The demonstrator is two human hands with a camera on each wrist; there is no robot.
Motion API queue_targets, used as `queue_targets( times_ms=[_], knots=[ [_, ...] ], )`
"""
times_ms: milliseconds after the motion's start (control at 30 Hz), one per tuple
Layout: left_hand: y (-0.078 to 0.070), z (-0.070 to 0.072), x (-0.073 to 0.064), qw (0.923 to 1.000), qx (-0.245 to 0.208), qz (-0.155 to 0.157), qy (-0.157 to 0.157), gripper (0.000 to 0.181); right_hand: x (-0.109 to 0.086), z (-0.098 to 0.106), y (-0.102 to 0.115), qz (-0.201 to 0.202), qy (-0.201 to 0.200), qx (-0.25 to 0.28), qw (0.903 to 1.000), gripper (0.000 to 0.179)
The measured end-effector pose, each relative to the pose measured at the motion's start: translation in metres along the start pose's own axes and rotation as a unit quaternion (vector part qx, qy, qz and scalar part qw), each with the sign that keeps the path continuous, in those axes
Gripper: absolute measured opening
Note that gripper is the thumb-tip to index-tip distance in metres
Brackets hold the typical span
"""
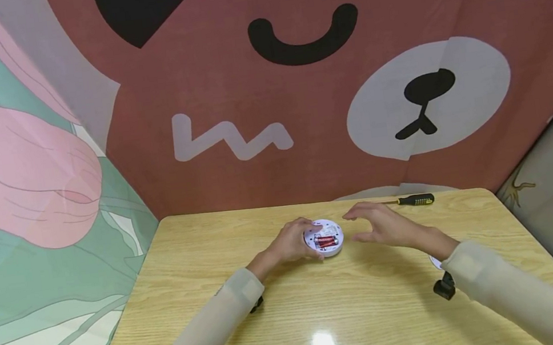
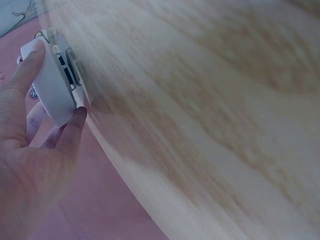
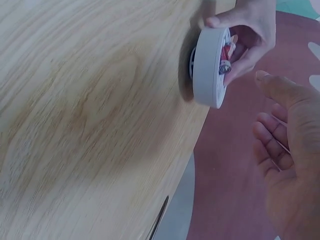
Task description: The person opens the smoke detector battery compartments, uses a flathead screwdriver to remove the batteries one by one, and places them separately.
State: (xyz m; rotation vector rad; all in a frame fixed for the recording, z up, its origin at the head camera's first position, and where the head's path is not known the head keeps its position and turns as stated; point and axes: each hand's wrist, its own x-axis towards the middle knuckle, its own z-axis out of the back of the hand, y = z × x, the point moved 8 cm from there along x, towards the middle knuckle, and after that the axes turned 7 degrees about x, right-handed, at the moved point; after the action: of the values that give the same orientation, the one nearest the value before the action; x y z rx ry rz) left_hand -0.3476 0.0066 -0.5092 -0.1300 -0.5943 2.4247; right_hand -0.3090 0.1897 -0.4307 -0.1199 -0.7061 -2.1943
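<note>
A white, round smoke detector (image 1: 336, 247) is tilted over the table with its battery side facing up. Two red batteries (image 1: 326, 242) lie in its compartment. My left hand (image 1: 292, 243) grips the detector by its left side, thumb over the face and fingers round the rim. In the left wrist view, the detector's pale casing (image 2: 47, 85) and dark side slots show beside the thumb. To the right of the detector, apart from it, is my right hand (image 1: 385, 224), fingers loosely bent and holding nothing. The right wrist view shows this hand (image 3: 295, 145) bare of any object.
A screwdriver (image 1: 416, 200) with a black and yellow handle lies near the table's back edge, partly behind my right hand. A white round piece (image 1: 436, 261) lies partly hidden under my right wrist. Behind the wooden table (image 1: 209, 301) hangs a bear-patterned cloth (image 1: 238, 194).
</note>
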Motion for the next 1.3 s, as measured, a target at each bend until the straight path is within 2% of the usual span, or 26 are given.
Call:
queue_targets(
  times_ms=[267, 533, 867, 1300],
  knots=[
    [0.0, 0.001, 0.0, 0.9999, -0.002, -0.008, -0.005, 0.083, 0.008, -0.01, 0.01, 0.005, 0.008, 0.016, 0.9998, 0.048],
    [-0.001, 0.002, 0.0, 0.9998, -0.008, -0.015, -0.008, 0.082, 0.012, -0.023, 0.018, 0.03, 0.002, 0.048, 0.9984, 0.042],
    [-0.001, 0.002, 0.0, 0.9998, -0.007, -0.017, -0.01, 0.081, 0.014, -0.038, 0.019, 0.018, 0.019, 0.046, 0.9986, 0.044],
    [-0.001, 0.001, 0.0, 0.9998, 0.004, -0.017, -0.01, 0.082, 0.013, -0.052, 0.014, 0.025, 0.0, 0.055, 0.9982, 0.036]
  ],
)
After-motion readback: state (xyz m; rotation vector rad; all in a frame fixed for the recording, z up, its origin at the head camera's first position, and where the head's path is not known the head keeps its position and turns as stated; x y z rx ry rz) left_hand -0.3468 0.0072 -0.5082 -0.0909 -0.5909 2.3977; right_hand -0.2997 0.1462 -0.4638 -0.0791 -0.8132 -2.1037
